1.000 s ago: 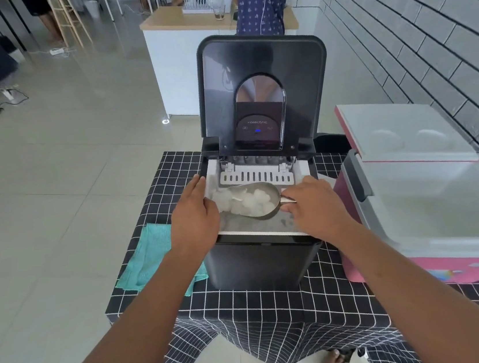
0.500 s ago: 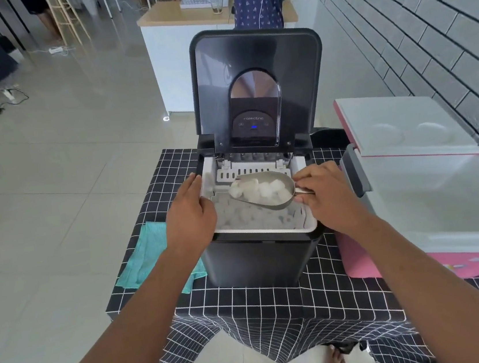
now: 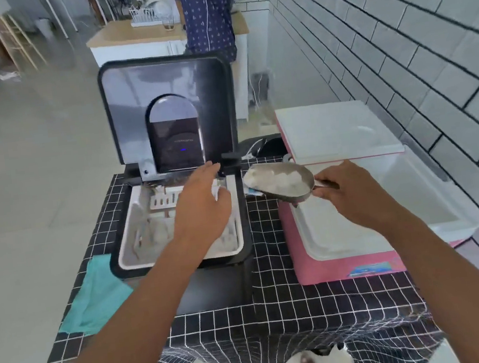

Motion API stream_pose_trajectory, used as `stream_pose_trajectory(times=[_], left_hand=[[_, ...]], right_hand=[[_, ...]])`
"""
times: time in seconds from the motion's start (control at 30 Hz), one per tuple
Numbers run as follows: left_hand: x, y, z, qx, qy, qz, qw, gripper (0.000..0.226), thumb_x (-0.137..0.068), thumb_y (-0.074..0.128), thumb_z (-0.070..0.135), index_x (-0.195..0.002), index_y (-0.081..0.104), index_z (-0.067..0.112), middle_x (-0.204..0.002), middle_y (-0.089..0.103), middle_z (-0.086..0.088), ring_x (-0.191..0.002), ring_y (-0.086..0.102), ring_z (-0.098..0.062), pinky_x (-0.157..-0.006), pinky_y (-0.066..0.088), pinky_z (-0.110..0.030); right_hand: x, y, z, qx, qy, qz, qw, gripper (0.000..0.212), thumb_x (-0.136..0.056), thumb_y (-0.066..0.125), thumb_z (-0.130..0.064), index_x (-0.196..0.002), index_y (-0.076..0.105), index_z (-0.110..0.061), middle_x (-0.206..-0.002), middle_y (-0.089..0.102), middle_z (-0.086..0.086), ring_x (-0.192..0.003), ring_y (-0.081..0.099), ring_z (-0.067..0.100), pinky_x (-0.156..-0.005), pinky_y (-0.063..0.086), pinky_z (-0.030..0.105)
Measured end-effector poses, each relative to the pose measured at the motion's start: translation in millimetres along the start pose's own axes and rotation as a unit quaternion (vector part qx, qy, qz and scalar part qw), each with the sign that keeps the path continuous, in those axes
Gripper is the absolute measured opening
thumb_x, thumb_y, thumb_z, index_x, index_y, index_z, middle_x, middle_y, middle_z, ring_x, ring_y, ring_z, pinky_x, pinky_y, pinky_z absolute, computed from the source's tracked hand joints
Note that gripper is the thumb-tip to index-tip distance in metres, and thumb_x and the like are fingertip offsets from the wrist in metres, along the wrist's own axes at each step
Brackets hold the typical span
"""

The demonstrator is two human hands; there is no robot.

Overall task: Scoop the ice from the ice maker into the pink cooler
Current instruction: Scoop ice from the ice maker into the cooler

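On the black grid-patterned tablecloth [image 3: 278, 312] I see the two big pieces side by side: the black ice maker [image 3: 179, 188] at left with its lid standing upright, and the pink cooler [image 3: 348, 267] just to its right against the white brick wall [image 3: 396, 41], its white lid folded back and its white inside exposed. A teal cloth [image 3: 95, 298] lies at the ice maker's left front corner, partly hanging over the table edge. Farther back, a person in a dark patterned shirt [image 3: 208, 13] stands at a counter.

My left hand [image 3: 202, 207] hovers over the ice maker's open white bin, fingers straight and relaxed, holding nothing; I cannot tell whether it touches the rim. My right hand [image 3: 351, 191] grips the handle of the metal scoop [image 3: 280, 182], fingers curled round it.

The scoop sits in the air between the two boxes, over the cooler's near-left corner, bowl pointing left. The ice [image 3: 271, 177] is heaped in its bowl, blurred white lumps. More pale ice shows dimly in the bin beneath my left forearm.
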State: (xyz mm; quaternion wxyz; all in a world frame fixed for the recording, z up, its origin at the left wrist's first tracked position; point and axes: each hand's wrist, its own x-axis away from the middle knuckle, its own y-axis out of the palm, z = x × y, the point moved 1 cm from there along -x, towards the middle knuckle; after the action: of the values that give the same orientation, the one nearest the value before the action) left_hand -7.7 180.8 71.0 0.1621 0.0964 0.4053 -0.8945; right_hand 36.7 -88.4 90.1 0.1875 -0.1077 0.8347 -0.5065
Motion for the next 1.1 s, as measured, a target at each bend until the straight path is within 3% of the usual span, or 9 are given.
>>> stream_pose_trajectory(times=[0.07, 0.17, 0.33, 0.4, 0.5, 0.57, 0.7, 0.83, 1.1], left_hand=[[-1, 11, 11, 0.023, -0.005, -0.011, 1.000, 0.049, -0.093, 0.053, 0.019, -0.141, 0.049, 0.021, -0.148, 0.046, 0.005, -0.135, 0.040, -0.011, -0.114, 0.025, -0.025], [-9, 54, 46, 0.034, 0.001, -0.054, 0.998, 0.049, -0.093, 0.053, 0.021, -0.142, 0.047, 0.021, -0.146, 0.048, 0.003, -0.131, 0.045, -0.014, -0.111, 0.032, -0.027], [-9, 124, 84, 0.017, -0.023, -0.153, 0.988, 0.031, -0.088, 0.053, 0.022, -0.119, 0.055, 0.018, -0.112, 0.058, -0.002, -0.104, 0.054, -0.019, -0.084, 0.041, -0.029], [-3, 147, 88, -0.041, -0.030, -0.175, 0.983, 0.038, -0.087, 0.054, 0.020, -0.123, 0.050, 0.010, -0.116, 0.052, -0.008, -0.111, 0.048, -0.026, -0.096, 0.041, -0.036], [10, 171, 88, -0.065, -0.091, -0.199, 0.973, 0.068, -0.088, 0.053, 0.011, -0.147, 0.021, 0.000, -0.151, 0.026, -0.013, -0.140, 0.026, -0.032, -0.114, 0.028, -0.043], [14, 177, 88, -0.023, -0.111, -0.180, 0.977, 0.076, -0.085, 0.050, -0.001, -0.151, 0.011, 0.001, -0.157, 0.016, -0.012, -0.144, 0.018, -0.031, -0.116, 0.024, -0.039], [10, 176, 87, 0.028, -0.105, -0.111, 0.988, 0.064, -0.078, 0.047, -0.013, -0.139, 0.037, 0.004, -0.143, 0.035, -0.012, -0.137, 0.029, -0.026, -0.104, 0.027, -0.021], [7, 175, 81, 0.015, -0.096, -0.083, 0.992, 0.046, -0.074, 0.048, -0.014, -0.116, 0.050, 0.005, -0.116, 0.047, -0.007, -0.100, 0.043, -0.015, -0.079, 0.029, -0.011], [11, 174, 79, 0.002, -0.071, -0.073, 0.995, 0.049, -0.077, 0.051, -0.011, -0.121, 0.047, 0.009, -0.120, 0.045, 0.000, -0.087, 0.034, 0.001, -0.072, 0.029, -0.001]], right_hand=[[8, 1, 18, -0.006, 0.018, 0.005, 1.000, 0.007, -0.090, 0.063, -0.027, -0.085, 0.060, -0.024, -0.066, 0.050, -0.017, -0.077, 0.049, 0.020, -0.065, 0.030, 0.031], [23, -12, 71, -0.005, 0.090, 0.004, 0.996, 0.013, -0.091, 0.061, -0.031, -0.098, 0.060, -0.020, -0.074, 0.055, -0.013, -0.074, 0.053, 0.016, -0.063, 0.034, 0.029], [39, -3, 141, 0.085, 0.160, -0.015, 0.983, 0.014, -0.091, 0.060, -0.032, -0.099, 0.061, -0.021, -0.085, 0.064, -0.002, -0.083, 0.060, 0.025, -0.065, 0.036, 0.032], [41, 8, 160, 0.137, 0.174, -0.046, 0.974, 0.014, -0.089, 0.060, -0.031, -0.100, 0.062, -0.023, -0.092, 0.068, -0.001, -0.088, 0.062, 0.024, -0.065, 0.033, 0.031], [42, 21, 182, 0.180, 0.185, -0.106, 0.960, 0.017, -0.088, 0.059, -0.031, -0.103, 0.062, -0.023, -0.098, 0.068, 0.000, -0.092, 0.062, 0.024, -0.067, 0.032, 0.030], [39, 26, 190, 0.159, 0.205, -0.125, 0.958, 0.018, -0.088, 0.058, -0.033, -0.100, 0.066, -0.022, -0.096, 0.068, 0.000, -0.089, 0.063, 0.024, -0.066, 0.035, 0.029], [30, 24, 193, 0.189, 0.215, -0.126, 0.950, 0.008, -0.085, 0.058, -0.023, -0.088, 0.065, -0.021, -0.090, 0.068, 0.001, -0.083, 0.063, 0.025, -0.067, 0.035, 0.028], [29, 22, 195, 0.248, 0.191, -0.132, 0.941, 0.008, -0.081, 0.055, -0.015, -0.076, 0.054, -0.021, -0.078, 0.060, -0.001, -0.069, 0.049, 0.023, -0.068, 0.031, 0.029], [24, 27, 197, 0.213, 0.181, -0.127, 0.952, 0.005, -0.083, 0.057, -0.021, -0.083, 0.062, -0.020, -0.081, 0.064, 0.000, -0.082, 0.061, 0.026, -0.068, 0.033, 0.030]])
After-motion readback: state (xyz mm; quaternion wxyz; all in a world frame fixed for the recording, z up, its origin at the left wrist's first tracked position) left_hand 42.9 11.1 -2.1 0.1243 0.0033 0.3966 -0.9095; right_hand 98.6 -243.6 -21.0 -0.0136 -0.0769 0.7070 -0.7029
